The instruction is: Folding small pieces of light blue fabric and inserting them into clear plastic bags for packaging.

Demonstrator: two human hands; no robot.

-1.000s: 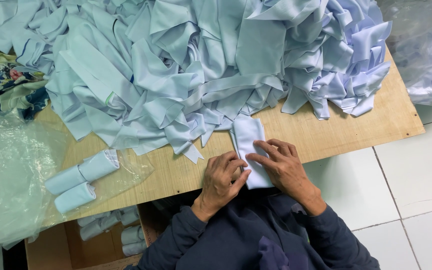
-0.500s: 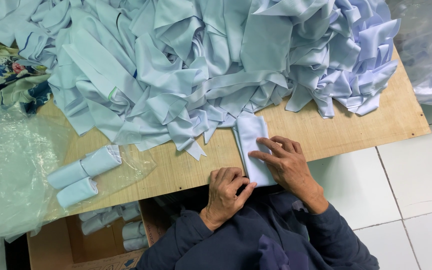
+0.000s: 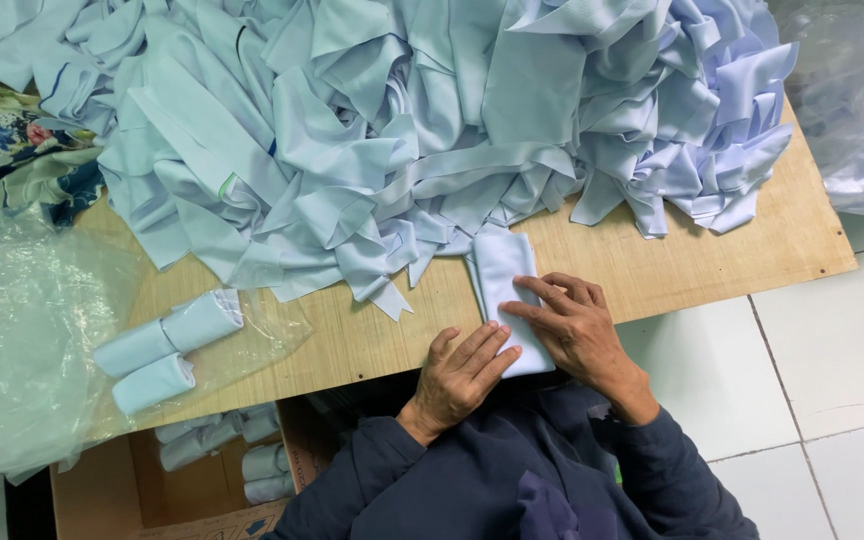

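At the near edge of the wooden surface (image 3: pixel 712 265) we had a folded pale blue cloth piece (image 3: pixel 504 275) lying flat, its far end just touching the big heap of pale blue fabric strips (image 3: pixel 432 120) and its near end reaching the edge by our body. Our right hand (image 3: pixel 572 320) lay open and flat on the cloth, fingers spread and pressing down along its right side. Our left hand (image 3: pixel 462 375) was also open, its fingertips resting on the near left corner of the same cloth; neither hand gripped anything, both merely pressed on it.

Beyond the cloth the heap covered most of the surface, the strips tangled and overlapping, those at the far right a slightly more lilac tone. To our left three rolled-up pale blue pieces (image 3: pixel 167 345) lay on a sheet of clear plastic (image 3: pixel 22 340) that draped over that end of the surface. Below them, under the edge, an open cardboard box (image 3: pixel 102 490) held more rolls of the same kind. A flowered fabric (image 3: pixel 2 150) showed at the far left, another clear plastic bag (image 3: pixel 852 100) sat at the far right, and white floor tiles (image 3: pixel 832 380) lay to our right.
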